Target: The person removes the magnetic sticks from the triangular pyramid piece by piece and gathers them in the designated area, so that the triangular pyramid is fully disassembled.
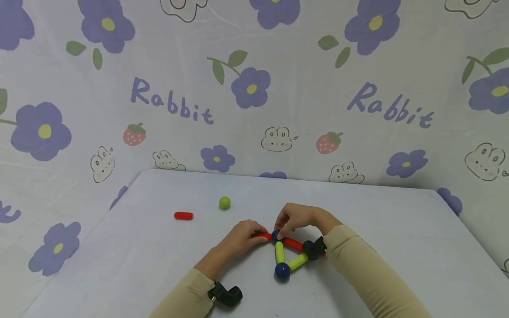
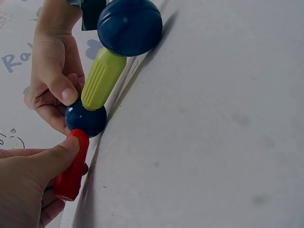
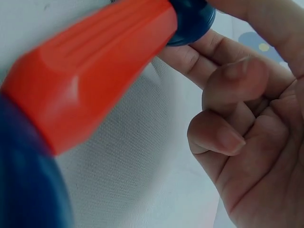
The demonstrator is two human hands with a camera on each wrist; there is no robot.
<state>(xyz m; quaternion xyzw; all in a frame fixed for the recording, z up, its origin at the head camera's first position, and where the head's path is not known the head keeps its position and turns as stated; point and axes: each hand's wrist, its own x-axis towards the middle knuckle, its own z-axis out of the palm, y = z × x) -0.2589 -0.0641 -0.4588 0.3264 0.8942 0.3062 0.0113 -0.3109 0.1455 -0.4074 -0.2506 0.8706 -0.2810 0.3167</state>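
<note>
My left hand [image 1: 241,237] pinches a red rod [image 2: 71,168] between thumb and fingers, its end against a dark blue ball [image 2: 86,118]. That ball is gripped by the thumb and fingers of my right hand [image 1: 296,217]. From the ball, a yellow-green rod [image 1: 280,252] runs to a nearer blue ball [image 1: 282,271], and a second red rod [image 1: 294,244] runs right. Another yellow-green rod [image 1: 298,262] slants up from the nearer ball toward a third ball, largely hidden by the right wrist's camera. In the right wrist view, a red rod [image 3: 95,71] joins two blue balls.
A loose red rod [image 1: 184,216] lies on the white table [image 1: 131,247] at the left, and a green ball [image 1: 224,202] sits farther back. Behind the table's back edge hangs a cloth [image 1: 294,106] printed with flowers and rabbits.
</note>
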